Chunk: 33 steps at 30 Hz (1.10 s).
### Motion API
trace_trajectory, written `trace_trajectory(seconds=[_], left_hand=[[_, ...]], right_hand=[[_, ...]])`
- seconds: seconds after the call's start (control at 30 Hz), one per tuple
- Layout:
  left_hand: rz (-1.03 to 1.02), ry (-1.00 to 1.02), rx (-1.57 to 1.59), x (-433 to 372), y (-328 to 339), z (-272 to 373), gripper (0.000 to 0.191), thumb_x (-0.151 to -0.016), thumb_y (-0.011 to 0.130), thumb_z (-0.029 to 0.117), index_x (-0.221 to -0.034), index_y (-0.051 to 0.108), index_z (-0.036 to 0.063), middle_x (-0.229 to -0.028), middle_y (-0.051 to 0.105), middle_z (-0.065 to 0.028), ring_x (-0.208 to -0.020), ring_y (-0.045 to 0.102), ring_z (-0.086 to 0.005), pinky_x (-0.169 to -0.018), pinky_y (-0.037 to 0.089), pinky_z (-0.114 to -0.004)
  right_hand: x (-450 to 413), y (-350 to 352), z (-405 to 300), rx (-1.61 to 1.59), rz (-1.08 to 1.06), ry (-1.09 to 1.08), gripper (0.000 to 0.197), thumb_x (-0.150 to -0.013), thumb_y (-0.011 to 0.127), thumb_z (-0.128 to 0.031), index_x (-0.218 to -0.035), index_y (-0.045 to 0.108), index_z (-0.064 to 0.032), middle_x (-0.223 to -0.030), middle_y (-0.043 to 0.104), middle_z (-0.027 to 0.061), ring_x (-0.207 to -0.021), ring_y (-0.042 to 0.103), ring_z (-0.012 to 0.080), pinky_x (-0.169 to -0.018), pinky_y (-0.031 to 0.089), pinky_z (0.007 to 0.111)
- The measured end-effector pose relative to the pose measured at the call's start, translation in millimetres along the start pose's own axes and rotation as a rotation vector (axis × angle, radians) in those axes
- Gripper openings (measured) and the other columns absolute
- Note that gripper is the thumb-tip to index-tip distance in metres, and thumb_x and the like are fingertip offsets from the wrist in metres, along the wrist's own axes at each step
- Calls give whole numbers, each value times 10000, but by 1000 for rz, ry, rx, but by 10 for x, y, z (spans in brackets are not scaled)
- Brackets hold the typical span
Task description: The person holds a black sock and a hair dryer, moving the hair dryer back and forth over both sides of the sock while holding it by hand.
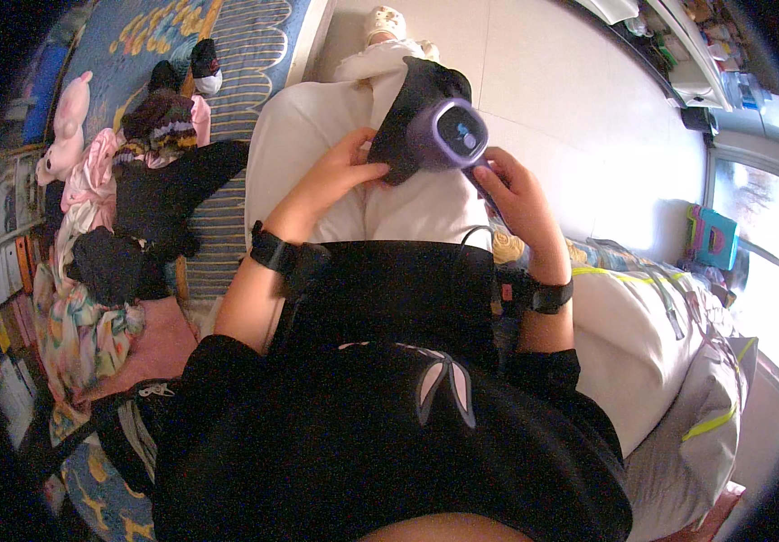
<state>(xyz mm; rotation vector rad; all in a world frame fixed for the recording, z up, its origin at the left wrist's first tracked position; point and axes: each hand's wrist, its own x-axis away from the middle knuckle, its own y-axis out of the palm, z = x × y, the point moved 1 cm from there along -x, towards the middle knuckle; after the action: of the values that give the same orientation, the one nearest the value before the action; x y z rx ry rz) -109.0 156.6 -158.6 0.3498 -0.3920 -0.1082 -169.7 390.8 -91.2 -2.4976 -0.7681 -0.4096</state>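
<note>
A purple handheld appliance (448, 134), which looks like a fabric shaver, has a rounded head with a dark display panel and a button. My right hand (512, 193) is closed around its handle. The head's underside, hidden from view, is over a black cloth (392, 125) draped across my lap and leg. At the cloth's near left edge, my left hand (355, 162) grips the fabric between thumb and fingers. White trousers (308, 162) show beneath and around the cloth.
On the left, a blue patterned bed cover (227, 251) carries dark clothes (159, 196), a pink plush toy (72, 115) and a multicoloured cloth (84, 325). Pale floor tiles (545, 101) lie ahead. At right are a white-and-grey bag or bedding (633, 339) and a turquoise item (714, 237).
</note>
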Motion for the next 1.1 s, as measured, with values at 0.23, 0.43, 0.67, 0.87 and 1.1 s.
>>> trace_trajectory(seconds=[0.23, 0.43, 0.67, 0.87, 1.1], left_hand=[[-32, -27, -11, -12, -24, -15, 364, -808, 551, 32, -1142, 413, -14, -945, 586, -123, -793, 601, -182, -707, 488, -268], [-17, -17, 15, -11, -28, -34, 340, -812, 541, 31, -1128, 422, -4, -906, 600, -107, -795, 601, -173, -703, 481, -259], [-45, -4, 39, -24, -43, -73, 407, -797, 552, 30, -1176, 406, 7, -1010, 567, -108, -837, 591, -187, -730, 482, -270], [-57, -33, 37, -25, -58, -63, 380, -806, 553, 24, -1158, 412, -10, -978, 575, -113, -832, 588, -172, -725, 478, -262], [-72, -21, 58, -18, -39, -43, 417, -793, 578, 25, -1172, 407, -9, -1005, 558, -91, -862, 572, -159, -746, 474, -266]], right_hand=[[38, -2, 1, 35, 50, -17, 218, -868, 542, -215, -997, 545, -39, -639, 554, 29, -521, 470, 78, -457, 395, 238], [-5, 35, 26, -19, 221, -48, 216, -860, 557, -213, -979, 553, -33, -652, 564, 43, -543, 477, 87, -479, 399, 231], [-80, -19, 20, 147, 208, -37, 234, -853, 568, -230, -978, 557, -33, -640, 567, 106, -540, 502, 132, -495, 404, 292], [-184, -122, 120, -90, 391, -41, 321, -845, 560, -155, -1106, 468, 9, -701, 536, 45, -523, 481, 89, -467, 403, 218], [-48, -48, -51, -154, 234, -109, 509, -759, 598, -38, -1224, 393, -5, -861, 562, 71, -674, 537, 110, -584, 453, 234]])
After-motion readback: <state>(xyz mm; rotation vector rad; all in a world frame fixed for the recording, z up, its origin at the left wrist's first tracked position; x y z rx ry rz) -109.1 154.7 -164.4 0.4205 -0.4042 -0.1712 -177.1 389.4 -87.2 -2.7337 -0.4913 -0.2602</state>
